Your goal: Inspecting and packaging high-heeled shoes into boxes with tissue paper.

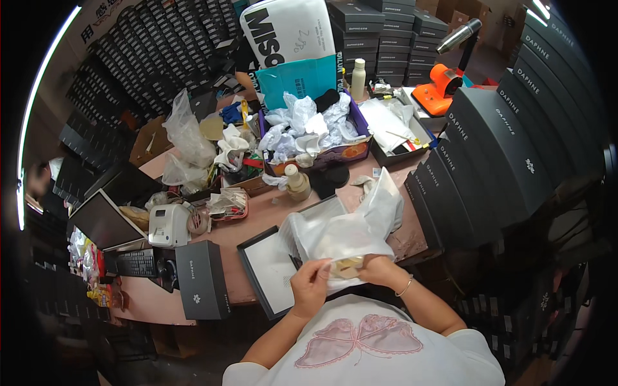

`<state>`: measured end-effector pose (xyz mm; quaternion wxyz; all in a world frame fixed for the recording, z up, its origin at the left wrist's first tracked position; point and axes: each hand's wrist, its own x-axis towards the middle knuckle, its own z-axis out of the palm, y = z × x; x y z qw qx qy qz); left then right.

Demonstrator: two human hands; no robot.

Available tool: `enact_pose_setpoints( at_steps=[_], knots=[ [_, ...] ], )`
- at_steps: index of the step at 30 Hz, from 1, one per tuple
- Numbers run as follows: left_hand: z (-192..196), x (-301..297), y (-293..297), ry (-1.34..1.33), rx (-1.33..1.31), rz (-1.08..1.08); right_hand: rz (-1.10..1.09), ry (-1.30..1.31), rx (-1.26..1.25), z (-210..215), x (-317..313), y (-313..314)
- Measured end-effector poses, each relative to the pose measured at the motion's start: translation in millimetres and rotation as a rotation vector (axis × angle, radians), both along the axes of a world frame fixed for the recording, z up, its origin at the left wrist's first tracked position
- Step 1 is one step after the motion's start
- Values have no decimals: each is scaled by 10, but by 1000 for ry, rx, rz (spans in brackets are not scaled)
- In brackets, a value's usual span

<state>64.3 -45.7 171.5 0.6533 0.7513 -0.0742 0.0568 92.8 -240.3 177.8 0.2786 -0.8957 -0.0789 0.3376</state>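
Note:
A thin white translucent bag (354, 235) lies in front of me with its mouth toward my body. My left hand (311, 286) pinches the left edge of that mouth between thumb and fingers. At the other side, my right hand (381, 270) reaches into the opening, its fingertips hidden, closed at a pale beige item (346, 266) whose kind I cannot make out. Under the bag sits an open dark box with a white inside, and next to it a dark-rimmed box lid (267, 265), its white inner face up.
Tall stacks of dark shoe boxes (476, 148) rise at the right. A single shoe box (203, 280) stands left, near a label printer (169, 225), keyboard (134, 263) and monitor (106, 220). Farther back are a bottle (297, 183), a crate of crumpled paper (344, 154) and an orange device (438, 90).

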Motion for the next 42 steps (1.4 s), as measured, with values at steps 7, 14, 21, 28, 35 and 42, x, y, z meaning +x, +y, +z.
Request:
enact_pose_setpoints(
  at_steps=[7,14,21,28,35,42],
  knots=[
    [-248,-52,36,355,-331,186,36,-935,251,519,-83,-111],
    [-137,-76,47,165,-215,156,-101,-753,325,90,134,-314],
    [-254,-221,361,188,-112,117,-8,-890,393,371,630,11],
    [-527,-202,467,901,-1040,-316,383,-476,659,644,89,451],
    [-522,64,-302,215,-321,107,-563,388,1055,-344,-283,-641],
    [-417,-61,-419,3,112,-236,-1106,-53,1337,-394,48,-389]
  ],
)
